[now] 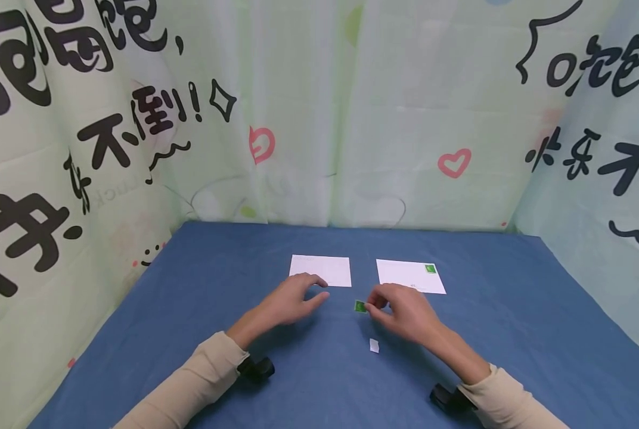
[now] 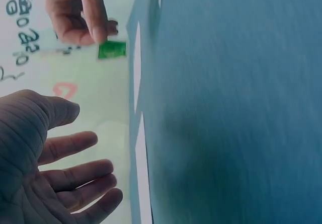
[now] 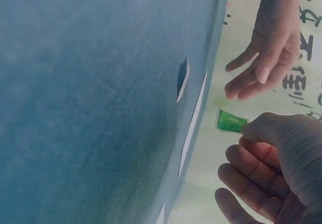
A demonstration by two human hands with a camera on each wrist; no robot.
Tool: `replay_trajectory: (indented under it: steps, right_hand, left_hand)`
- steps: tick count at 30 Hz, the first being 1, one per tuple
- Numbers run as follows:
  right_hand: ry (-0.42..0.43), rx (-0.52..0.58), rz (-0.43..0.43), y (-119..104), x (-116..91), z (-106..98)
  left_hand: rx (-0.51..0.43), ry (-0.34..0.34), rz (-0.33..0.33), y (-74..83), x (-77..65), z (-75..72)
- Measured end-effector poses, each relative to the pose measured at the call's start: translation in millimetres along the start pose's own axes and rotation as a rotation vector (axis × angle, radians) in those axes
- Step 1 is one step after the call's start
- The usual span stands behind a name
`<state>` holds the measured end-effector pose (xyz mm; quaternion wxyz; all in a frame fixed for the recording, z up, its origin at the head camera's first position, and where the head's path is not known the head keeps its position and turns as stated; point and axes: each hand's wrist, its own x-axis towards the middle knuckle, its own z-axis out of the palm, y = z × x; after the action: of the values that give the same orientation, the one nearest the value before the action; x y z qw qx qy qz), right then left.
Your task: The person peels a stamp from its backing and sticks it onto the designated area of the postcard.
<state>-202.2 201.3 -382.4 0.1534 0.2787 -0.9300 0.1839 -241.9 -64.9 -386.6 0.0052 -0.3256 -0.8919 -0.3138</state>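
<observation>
Between thumb and index finger, my right hand (image 1: 405, 313) pinches a small green postage stamp (image 1: 360, 306) by its edge. In the right wrist view the stamp (image 3: 231, 121) is held up off the table, slightly bowed, its green face showing. My left hand (image 1: 292, 299) hovers empty with relaxed, spread fingers, overlapping the near edge of a white envelope (image 1: 327, 268) in the head view. Behind my right hand lies a second white envelope (image 1: 394, 271), which bears a green stamp (image 1: 430, 269) in its upper right corner.
A small white piece of paper (image 1: 374, 345), bent up off the surface, lies on the blue tablecloth (image 1: 309, 387) nearer to me. Printed curtains (image 1: 309, 119) hang behind the table and along both sides. Dark wrist cameras sit under both forearms.
</observation>
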Motion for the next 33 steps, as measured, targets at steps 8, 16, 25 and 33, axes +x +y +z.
replay_trajectory:
  steps: [8, 16, 25, 33]
  right_hand:
    - [0.024, -0.017, 0.011, -6.3, -9.2, -7.4]
    - [0.127, -0.044, -0.025, -13.0, -16.2, -9.9]
    - [0.238, -0.065, -0.184, -16.9, -19.4, -8.7]
    - [0.282, -0.034, -0.34, -14.5, -21.1, -6.1]
  left_hand:
    - [-0.116, -0.032, 0.051, 20.2, -0.2, 5.5]
    - [-0.221, -0.094, 0.054, 35.0, -0.3, 18.8]
    - [-0.295, -0.107, 0.075, 46.0, -0.7, 29.7]
    - [-0.374, -0.045, 0.086, 51.6, -0.2, 34.7]
